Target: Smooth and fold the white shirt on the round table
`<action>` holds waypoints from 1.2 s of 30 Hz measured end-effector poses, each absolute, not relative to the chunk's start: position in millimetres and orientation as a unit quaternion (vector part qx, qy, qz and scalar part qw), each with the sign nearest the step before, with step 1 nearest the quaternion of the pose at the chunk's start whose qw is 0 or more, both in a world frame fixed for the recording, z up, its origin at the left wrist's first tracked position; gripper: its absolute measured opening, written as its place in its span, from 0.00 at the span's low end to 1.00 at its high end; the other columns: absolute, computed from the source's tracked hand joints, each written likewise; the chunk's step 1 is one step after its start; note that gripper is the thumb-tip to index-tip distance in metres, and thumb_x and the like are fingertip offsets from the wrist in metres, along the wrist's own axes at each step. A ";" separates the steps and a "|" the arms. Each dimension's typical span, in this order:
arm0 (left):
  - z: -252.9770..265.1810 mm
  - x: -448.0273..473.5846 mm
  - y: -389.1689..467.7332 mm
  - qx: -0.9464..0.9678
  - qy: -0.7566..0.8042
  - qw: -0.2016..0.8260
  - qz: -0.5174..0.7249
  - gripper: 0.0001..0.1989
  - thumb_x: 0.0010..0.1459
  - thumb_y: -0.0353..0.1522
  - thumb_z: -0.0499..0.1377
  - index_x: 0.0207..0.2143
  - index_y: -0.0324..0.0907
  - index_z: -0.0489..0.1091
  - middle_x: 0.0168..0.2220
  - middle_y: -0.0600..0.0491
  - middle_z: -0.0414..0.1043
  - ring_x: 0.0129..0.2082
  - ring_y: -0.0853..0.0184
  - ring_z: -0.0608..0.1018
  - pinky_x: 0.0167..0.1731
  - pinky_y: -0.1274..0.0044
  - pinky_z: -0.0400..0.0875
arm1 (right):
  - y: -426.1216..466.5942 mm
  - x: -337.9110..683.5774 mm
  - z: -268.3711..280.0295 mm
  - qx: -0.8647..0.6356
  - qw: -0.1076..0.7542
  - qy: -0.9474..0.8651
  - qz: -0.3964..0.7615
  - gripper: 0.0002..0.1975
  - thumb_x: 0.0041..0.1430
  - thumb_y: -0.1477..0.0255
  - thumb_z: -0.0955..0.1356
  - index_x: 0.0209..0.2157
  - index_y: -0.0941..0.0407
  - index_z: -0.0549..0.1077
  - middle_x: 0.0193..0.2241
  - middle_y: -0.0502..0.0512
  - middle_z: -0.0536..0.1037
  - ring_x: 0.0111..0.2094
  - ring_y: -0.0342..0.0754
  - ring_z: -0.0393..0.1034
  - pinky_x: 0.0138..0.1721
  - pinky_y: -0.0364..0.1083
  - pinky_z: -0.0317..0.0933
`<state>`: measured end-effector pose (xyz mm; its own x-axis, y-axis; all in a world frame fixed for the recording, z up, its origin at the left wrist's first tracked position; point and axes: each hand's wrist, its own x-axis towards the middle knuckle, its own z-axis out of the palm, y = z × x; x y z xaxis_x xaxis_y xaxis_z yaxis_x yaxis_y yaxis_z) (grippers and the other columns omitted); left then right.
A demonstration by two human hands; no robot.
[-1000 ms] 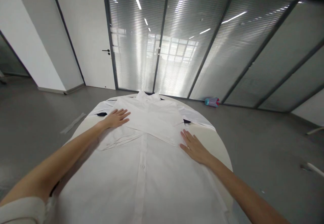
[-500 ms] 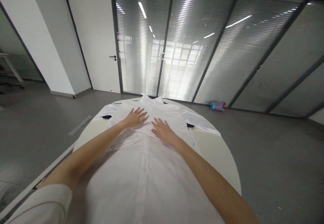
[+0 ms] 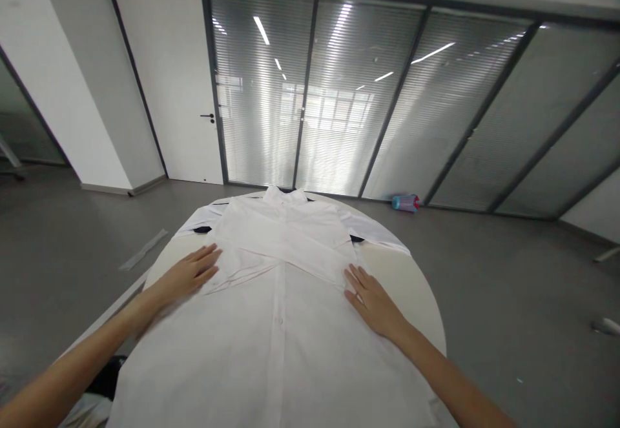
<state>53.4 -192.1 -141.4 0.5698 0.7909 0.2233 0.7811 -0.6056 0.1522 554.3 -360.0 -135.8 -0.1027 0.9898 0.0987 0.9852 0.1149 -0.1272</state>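
Observation:
A white button-up shirt lies front side up over the table, its collar at the far end and its lower part toward me. Its sleeves appear folded across the chest, one over the other. My left hand rests at the shirt's left edge, fingers extended and pointing inward. On the opposite edge, my right hand lies with its fingers spread on the cloth. Neither hand grips anything. Beneath the shirt, more white cloth with dark patches sticks out on both sides near the shoulders.
The round pale table shows at its right rim. On the floor by the glass partition lies a blue and red patterned bundle. A flat translucent strip is on the floor at left, and a white door stands behind.
Both hands have moved apart from the middle of the shirt's chest out to its side edges and somewhat closer to me. The camera view has shifted slightly.

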 end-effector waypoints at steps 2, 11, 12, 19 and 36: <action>-148.9 27.8 -236.6 0.858 0.480 0.029 0.183 0.33 0.66 0.52 0.47 0.64 0.42 0.65 0.66 0.45 0.61 0.65 0.55 0.66 0.63 0.65 0.61 | -391.5 557.4 -141.1 -0.680 0.101 -0.726 -0.016 0.33 0.71 0.54 0.53 0.67 0.59 0.60 0.69 0.62 0.55 0.69 0.57 0.51 0.67 0.58 0.50; -158.8 -10.4 -376.0 0.732 0.573 0.157 0.332 0.29 0.53 0.56 0.59 0.48 0.47 0.78 0.48 0.46 0.75 0.46 0.53 0.78 0.44 0.66 0.77 | -490.9 524.1 -121.7 -0.753 0.068 -0.641 -0.130 0.20 0.67 0.63 0.61 0.50 0.58 0.76 0.46 0.64 0.76 0.46 0.61 0.71 0.48 0.58 0.66; -159.6 -11.9 -384.0 0.709 0.578 0.201 0.350 0.30 0.51 0.56 0.61 0.48 0.47 0.78 0.47 0.46 0.74 0.42 0.55 0.78 0.38 0.69 0.78 | -497.4 522.0 -120.1 -0.759 0.065 -0.636 -0.127 0.19 0.67 0.63 0.61 0.49 0.57 0.76 0.45 0.63 0.76 0.45 0.60 0.71 0.47 0.57 0.66; -164.8 -19.7 -422.5 0.514 0.578 0.429 0.466 0.33 0.36 0.46 0.75 0.46 0.47 0.77 0.39 0.52 0.78 0.36 0.62 0.79 0.31 0.80 0.76 | -521.7 527.4 -129.8 -0.802 0.158 -0.574 -0.041 0.21 0.64 0.57 0.61 0.45 0.57 0.75 0.38 0.61 0.76 0.40 0.56 0.74 0.45 0.52 0.66; -126.6 5.8 -418.3 0.468 0.551 0.382 0.575 0.23 0.40 0.41 0.74 0.35 0.44 0.68 0.33 0.56 0.71 0.33 0.66 0.76 0.28 0.80 0.73 | -510.4 505.8 -106.3 -0.751 0.433 -0.487 0.103 0.19 0.50 0.50 0.64 0.28 0.53 0.69 0.40 0.62 0.81 0.38 0.54 0.75 0.35 0.49 0.66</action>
